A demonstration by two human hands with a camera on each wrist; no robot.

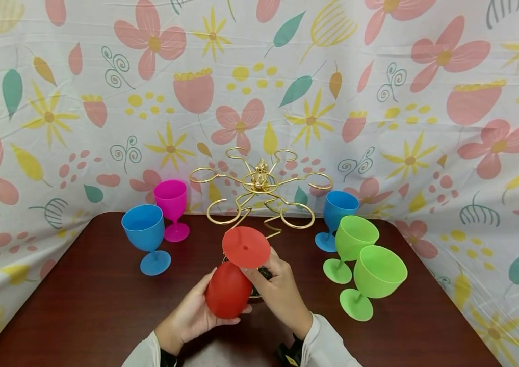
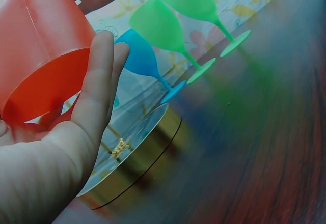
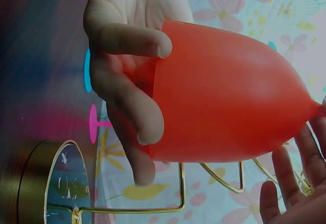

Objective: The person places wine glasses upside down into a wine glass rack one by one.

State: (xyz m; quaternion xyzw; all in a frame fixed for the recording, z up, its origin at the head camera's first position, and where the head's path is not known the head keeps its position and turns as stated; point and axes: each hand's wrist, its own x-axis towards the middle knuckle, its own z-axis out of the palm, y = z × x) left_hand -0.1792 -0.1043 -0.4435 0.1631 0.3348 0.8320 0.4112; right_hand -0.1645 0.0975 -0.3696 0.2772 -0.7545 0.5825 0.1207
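Note:
A red plastic goblet (image 1: 228,291) is held upside down and tilted, its round foot (image 1: 245,247) uppermost. My left hand (image 1: 193,312) holds the bowl, and in the right wrist view its fingers (image 3: 147,117) curl over the rim. With my right hand (image 1: 282,293) I pinch the stem just under the foot. Behind the hands stands a gold wire goblet rack (image 1: 225,211) with several open loops and a small gold figurine (image 1: 261,176) in its centre. Its round gold base (image 2: 147,163) is mostly hidden by my hands in the head view.
On the left stand a blue goblet (image 1: 144,229) and a magenta goblet (image 1: 171,201). To the right are another blue goblet (image 1: 338,209) and two green goblets (image 1: 356,238), all upright on the dark wooden table (image 1: 89,316). A flower-patterned cloth (image 1: 259,76) hangs behind.

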